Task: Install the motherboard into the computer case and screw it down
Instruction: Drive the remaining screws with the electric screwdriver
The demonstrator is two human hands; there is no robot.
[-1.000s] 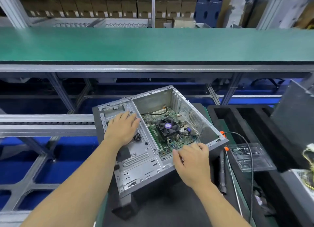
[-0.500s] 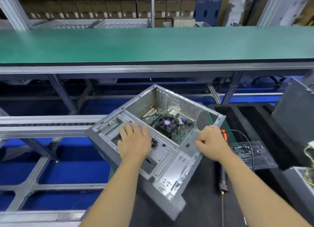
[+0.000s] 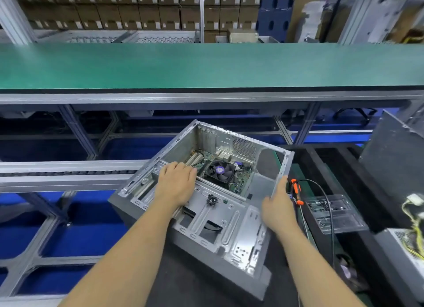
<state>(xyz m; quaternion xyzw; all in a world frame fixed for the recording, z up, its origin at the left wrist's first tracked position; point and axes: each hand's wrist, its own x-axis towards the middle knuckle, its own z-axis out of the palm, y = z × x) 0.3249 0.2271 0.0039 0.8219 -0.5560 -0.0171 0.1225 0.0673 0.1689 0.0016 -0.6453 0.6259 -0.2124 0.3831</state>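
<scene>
The left hand (image 3: 176,185) lies flat, fingers spread, on the case (image 3: 229,228); best to keep it pressing as a pivot while turning. The green motherboard (image 3: 238,182) with its black fan (image 3: 220,170) sits inside. The right hand (image 3: 278,209) presses open-fingered against the case's right wall.

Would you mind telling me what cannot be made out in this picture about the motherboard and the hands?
- Motherboard screws, head view: too small to tell whether any are fitted.
- Left hand fingertips: the case crossbar hides them.
- Right hand palm side: turned away, so its hold on the case wall is unclear.
- Clear tray contents: blurred.
</scene>
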